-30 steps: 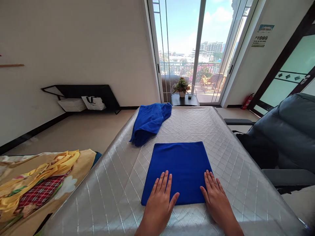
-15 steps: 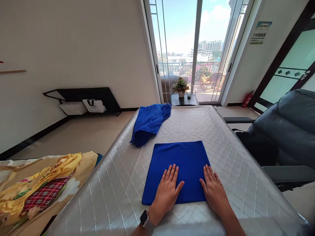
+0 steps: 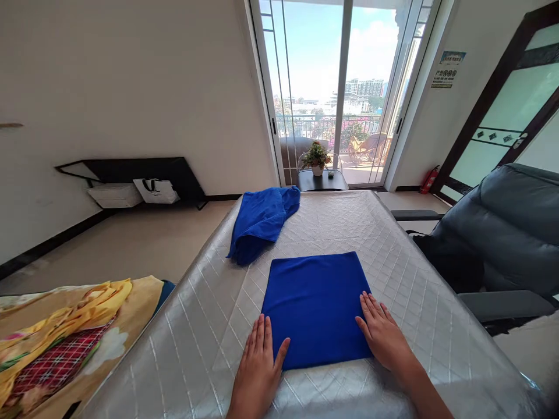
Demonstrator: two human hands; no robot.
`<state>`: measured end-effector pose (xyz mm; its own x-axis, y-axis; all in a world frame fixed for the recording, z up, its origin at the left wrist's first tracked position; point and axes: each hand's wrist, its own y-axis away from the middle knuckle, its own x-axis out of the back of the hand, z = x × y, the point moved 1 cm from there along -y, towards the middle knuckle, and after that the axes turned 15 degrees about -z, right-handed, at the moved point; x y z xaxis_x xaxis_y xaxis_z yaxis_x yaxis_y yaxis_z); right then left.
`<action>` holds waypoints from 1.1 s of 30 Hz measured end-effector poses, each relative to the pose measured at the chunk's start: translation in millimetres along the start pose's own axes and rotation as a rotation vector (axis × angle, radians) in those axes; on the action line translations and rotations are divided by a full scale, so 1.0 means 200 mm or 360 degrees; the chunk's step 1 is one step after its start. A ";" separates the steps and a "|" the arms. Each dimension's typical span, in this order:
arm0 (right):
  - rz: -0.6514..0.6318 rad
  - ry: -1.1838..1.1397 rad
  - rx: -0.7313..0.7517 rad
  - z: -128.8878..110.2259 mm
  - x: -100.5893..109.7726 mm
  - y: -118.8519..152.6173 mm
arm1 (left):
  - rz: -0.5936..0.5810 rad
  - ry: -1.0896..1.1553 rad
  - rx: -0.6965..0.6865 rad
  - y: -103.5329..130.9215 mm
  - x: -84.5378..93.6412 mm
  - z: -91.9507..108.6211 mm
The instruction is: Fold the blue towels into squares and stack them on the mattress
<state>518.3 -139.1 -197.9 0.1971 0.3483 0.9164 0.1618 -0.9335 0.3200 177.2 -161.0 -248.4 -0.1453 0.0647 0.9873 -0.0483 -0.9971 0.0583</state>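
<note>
A flat, roughly square royal-blue cloth [image 3: 318, 308] lies between the open, flat left hand [image 3: 258, 364] and right hand [image 3: 385, 334], palms down at opposite side edges, gripping nothing.

Daylight fills tall glass doors [image 3: 343, 87] between pale walls [image 3: 161, 81] as a potted plant [image 3: 317, 156] sits on a black chair [image 3: 325, 183]; a dark armchair [image 3: 510, 227] stands right, a red fire extinguisher [image 3: 429, 180] beyond.

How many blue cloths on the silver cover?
2. The flat blue cloth lies between the left hand and right hand; the crumpled blue cloth lies farther off, to the left. Any beneath them would be hidden.
</note>
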 end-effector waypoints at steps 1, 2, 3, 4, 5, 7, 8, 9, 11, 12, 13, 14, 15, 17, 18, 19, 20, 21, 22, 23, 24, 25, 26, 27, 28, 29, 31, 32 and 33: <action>-0.0009 0.0008 0.0027 0.00 0.04 -0.02 | 0.0007 0.0001 -0.0004 -0.02 0.02 0.00; -0.0011 0.0023 0.0059 0.01 0.09 -0.05 | 0.0025 -0.0003 -0.0025 -0.04 0.04 0.01; -0.0013 0.0044 0.0089 0.01 0.14 -0.08 | 0.0049 -0.0013 -0.0070 -0.07 0.07 0.03; -0.0022 0.0067 0.0110 0.00 0.18 -0.13 | 0.0070 -0.0027 -0.0143 -0.10 0.10 0.06; -0.0039 0.0088 0.0124 0.00 0.22 -0.18 | 0.0083 -0.0040 -0.0237 -0.12 0.12 0.11; -0.0068 0.0118 0.0122 -0.02 0.26 -0.30 | 0.0075 -0.0056 -0.0441 -0.18 0.16 0.23; -0.0066 0.0123 0.0104 -0.02 0.26 -0.36 | 0.0051 -0.0057 -0.0545 -0.21 0.18 0.30; -0.0049 0.0120 0.0077 -0.03 0.25 -0.41 | 0.0019 -0.0056 -0.0644 -0.24 0.19 0.38; 0.0006 0.0094 0.0023 -0.03 0.20 -0.49 | -0.0054 -0.0048 -0.0812 -0.30 0.21 0.54; 0.0030 0.0077 0.0006 -0.02 0.17 -0.51 | -0.0085 -0.0045 -0.0885 -0.33 0.22 0.61; 0.0050 0.0066 0.0002 -0.01 0.15 -0.52 | -0.0106 -0.0041 -0.0946 -0.37 0.22 0.68; 0.0067 0.0066 0.0011 0.00 0.13 -0.53 | -0.0118 -0.0039 -0.0992 -0.40 0.22 0.73; 0.0080 0.0074 0.0029 0.00 0.12 -0.53 | -0.0120 -0.0038 -0.1020 -0.44 0.22 0.78; 0.0098 0.0096 0.0053 0.01 0.11 -0.52 | -0.0118 -0.0044 -0.1025 -0.50 0.21 0.82; 0.0100 0.0099 0.0054 0.01 0.12 -0.52 | -0.0117 -0.0049 -0.1010 -0.53 0.20 0.82; 0.0094 0.0094 0.0051 0.01 0.12 -0.52 | -0.0117 -0.0055 -0.0991 -0.54 0.19 0.81; 0.0087 0.0083 0.0043 0.01 0.13 -0.51 | -0.0122 -0.0061 -0.0973 -0.56 0.19 0.78; 0.0077 0.0067 0.0037 0.01 0.14 -0.51 | -0.0132 -0.0066 -0.0952 -0.57 0.18 0.74; 0.0069 0.0052 0.0035 0.00 0.15 -0.51 | -0.0146 -0.0071 -0.0927 -0.57 0.18 0.68; 0.0064 0.0038 0.0038 0.00 0.15 -0.51 | -0.0163 -0.0073 -0.0885 -0.58 0.18 0.61; 0.0060 0.0024 0.0041 0.00 0.15 -0.51 | -0.0183 -0.0072 -0.0825 -0.58 0.18 0.54; 0.0056 0.0013 0.0045 0.00 0.15 -0.51 | -0.0204 -0.0070 -0.0749 -0.58 0.18 0.45; 0.0053 0.0007 0.0048 0.00 0.15 -0.51 | -0.0218 -0.0065 -0.0664 -0.59 0.19 0.37; 0.0046 0.0002 0.0051 0.01 0.15 -0.51 | -0.0223 -0.0058 -0.0579 -0.59 0.19 0.29; 0.0035 -0.0003 0.0053 0.01 0.15 -0.51 | -0.0220 -0.0048 -0.0500 -0.59 0.19 0.21; 0.0020 -0.0011 0.0053 0.02 0.15 -0.52 | -0.0212 -0.0037 -0.0435 -0.60 0.19 0.14; -0.0009 -0.0037 0.0050 0.04 0.15 -0.52 | -0.0211 -0.0009 -0.0347 -0.60 0.18 0.04; -0.0020 -0.0050 0.0048 0.04 0.14 -0.53 | -0.0223 0.0005 -0.0316 -0.61 0.17 0.00; -0.0025 -0.0059 0.0043 0.05 0.14 -0.53 | -0.0240 0.0018 -0.0291 -0.62 0.16 -0.03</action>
<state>516.7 -28.6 -208.5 0.2296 0.3663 0.9017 0.1908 -0.9254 0.3273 171.8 -35.5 -224.2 -0.1341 0.2138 0.9676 -0.2482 -0.9526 0.1761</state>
